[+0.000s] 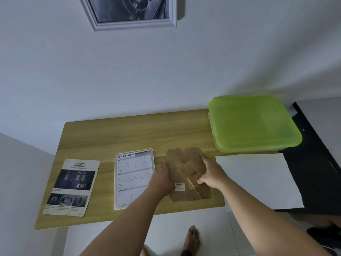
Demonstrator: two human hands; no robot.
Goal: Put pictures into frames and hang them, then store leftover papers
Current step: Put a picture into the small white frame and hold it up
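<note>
On the wooden table, far left, a worn safety sheet lies flat near the front edge, printed side up, with dark car photos on it. Well apart to its right lies a white frame with a spec sheet in it, face up. The frame's lower right corner is hidden under the left forearm.

Just right of the frame, the left hand grips the left edge of a brown backing board. Its fingers are curled round that edge and its back faces the camera. The board sits near the middle of the table, between the frame and a white paper. It shows a folded stand flap and a small barcode sticker near its lower left. Whether it rests on the table or is raised a little cannot be told.

The right hand holds the board's right edge, fingers bent over the top face and thumb pressed on it lower down.

Right of the hands, the white paper lies flat, its front right corner reaching past the table edge. Behind it stands a clear box with a green lid on, close to the wall. A black surface adjoins the table on the far right.

High on the wall, above the table's left half, hangs a white-framed picture. Below the table edge a bare foot stands on the pale floor.
</note>
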